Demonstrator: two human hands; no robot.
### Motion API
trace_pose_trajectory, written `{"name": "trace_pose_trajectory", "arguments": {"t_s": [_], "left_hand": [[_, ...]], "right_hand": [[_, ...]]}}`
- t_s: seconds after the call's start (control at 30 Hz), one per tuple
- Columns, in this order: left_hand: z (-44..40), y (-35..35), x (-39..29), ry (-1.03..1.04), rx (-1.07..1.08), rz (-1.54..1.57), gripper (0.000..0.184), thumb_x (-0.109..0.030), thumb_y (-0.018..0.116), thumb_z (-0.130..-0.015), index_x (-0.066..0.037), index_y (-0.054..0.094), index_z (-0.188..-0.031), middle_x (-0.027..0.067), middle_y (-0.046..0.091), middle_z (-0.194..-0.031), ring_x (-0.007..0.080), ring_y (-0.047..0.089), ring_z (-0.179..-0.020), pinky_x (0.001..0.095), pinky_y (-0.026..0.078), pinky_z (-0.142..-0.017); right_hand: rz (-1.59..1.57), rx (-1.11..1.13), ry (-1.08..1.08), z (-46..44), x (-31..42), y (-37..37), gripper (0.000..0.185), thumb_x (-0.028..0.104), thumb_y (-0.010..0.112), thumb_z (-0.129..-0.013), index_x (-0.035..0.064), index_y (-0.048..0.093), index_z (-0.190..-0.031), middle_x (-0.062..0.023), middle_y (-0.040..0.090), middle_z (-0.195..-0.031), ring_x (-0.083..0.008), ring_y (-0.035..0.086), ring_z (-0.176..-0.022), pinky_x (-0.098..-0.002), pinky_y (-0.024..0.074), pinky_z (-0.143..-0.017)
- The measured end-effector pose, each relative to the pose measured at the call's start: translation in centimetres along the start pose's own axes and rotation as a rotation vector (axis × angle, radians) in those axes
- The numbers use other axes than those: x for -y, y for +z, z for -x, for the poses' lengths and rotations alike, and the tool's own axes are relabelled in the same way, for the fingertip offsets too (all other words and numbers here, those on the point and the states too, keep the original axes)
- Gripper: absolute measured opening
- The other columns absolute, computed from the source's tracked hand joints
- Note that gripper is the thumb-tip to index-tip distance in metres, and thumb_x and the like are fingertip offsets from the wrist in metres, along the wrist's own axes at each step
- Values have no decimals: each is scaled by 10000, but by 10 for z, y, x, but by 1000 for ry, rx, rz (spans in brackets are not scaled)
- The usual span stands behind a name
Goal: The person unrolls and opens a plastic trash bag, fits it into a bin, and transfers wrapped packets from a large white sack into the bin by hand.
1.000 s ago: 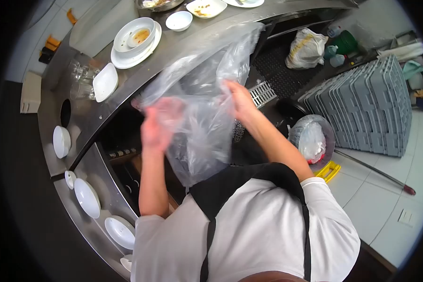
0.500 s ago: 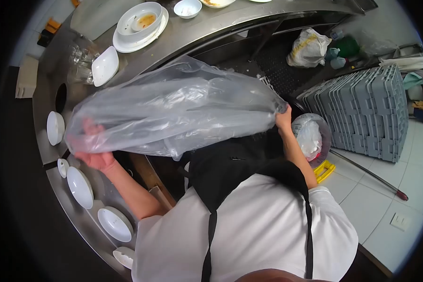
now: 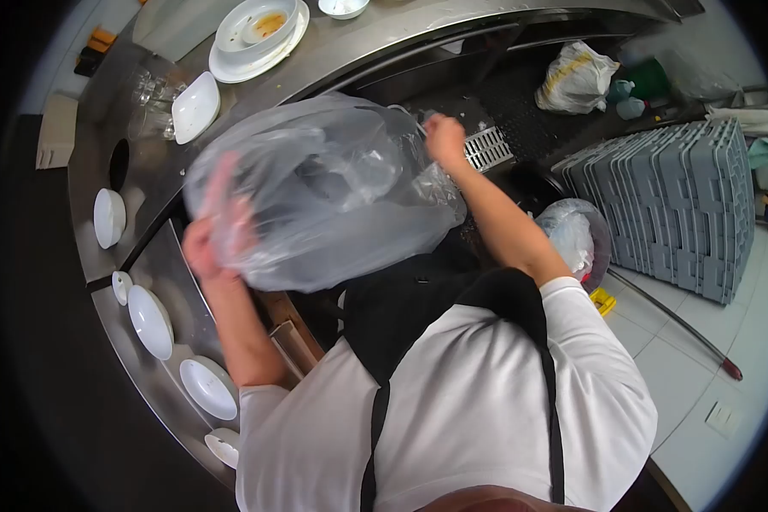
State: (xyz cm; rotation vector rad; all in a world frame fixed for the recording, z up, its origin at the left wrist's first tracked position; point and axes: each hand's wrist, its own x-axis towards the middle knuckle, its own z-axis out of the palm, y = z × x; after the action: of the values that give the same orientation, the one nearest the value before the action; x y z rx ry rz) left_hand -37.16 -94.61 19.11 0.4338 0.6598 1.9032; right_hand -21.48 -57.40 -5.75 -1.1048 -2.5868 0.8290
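Observation:
A large clear plastic bag [image 3: 324, 196] is spread between my two hands, in front of the black apron. At its left end my left hand [image 3: 222, 226] has the bag's edge, with the thumb outside and the fingers seen blurred through the film. My right hand [image 3: 444, 139] is closed at the bag's far right edge, pinching a thin strip of the plastic. The bag is puffed out and rounded, and its lower right part is bunched.
Stacked dirty plates [image 3: 260, 38], a square dish [image 3: 196, 107] and glasses stand on the steel counter [image 3: 333, 51]. White bowls [image 3: 149, 322] line the left counter. To the right are a lined bin [image 3: 572, 239], grey crates [image 3: 666, 205], a pole [image 3: 674, 320] and a white sack [image 3: 576, 78].
The bag went from hanging, to stretched wide, to a shorter, rounder shape. Since half a second ago my right hand has moved up and left, and my left hand slightly right and up.

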Motion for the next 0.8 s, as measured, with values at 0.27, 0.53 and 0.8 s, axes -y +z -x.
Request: {"name": "trace_pose_trajectory", "arguments": {"t_s": [0.27, 0.53, 0.8], "left_hand": [[4, 29, 73, 182, 38, 298, 1285, -374, 869, -719, -301, -104, -1557, 95, 511, -1054, 121, 439, -557, 261, 384, -515], [105, -112, 16, -745, -834, -1554, 892, -295, 898, -567, -33, 549, -1344, 196, 655, -1205, 292, 626, -1126, 358, 480, -962], [-14, -110, 94, -221, -373, -1480, 1219, -291, 883, -590, 97, 161, -1493, 249, 309, -1530, 327, 340, -1413, 378, 276, -1158]], "right_hand": [[-341, 532, 231, 108, 91, 62, 913, 454, 811, -741, -72, 413, -1372, -303, 478, -1368, -416, 497, -1247, -445, 427, -1008], [-831, 23, 196, 2, 52, 40, 229, 151, 666, -849, -15, 600, -992, -193, 682, -895, -303, 672, -860, -425, 518, -770], [-716, 531, -196, -3, 136, -76, 756, 311, 849, -739, -75, 476, -1270, -188, 583, -1246, -222, 543, -1187, -356, 444, -1000]]}}
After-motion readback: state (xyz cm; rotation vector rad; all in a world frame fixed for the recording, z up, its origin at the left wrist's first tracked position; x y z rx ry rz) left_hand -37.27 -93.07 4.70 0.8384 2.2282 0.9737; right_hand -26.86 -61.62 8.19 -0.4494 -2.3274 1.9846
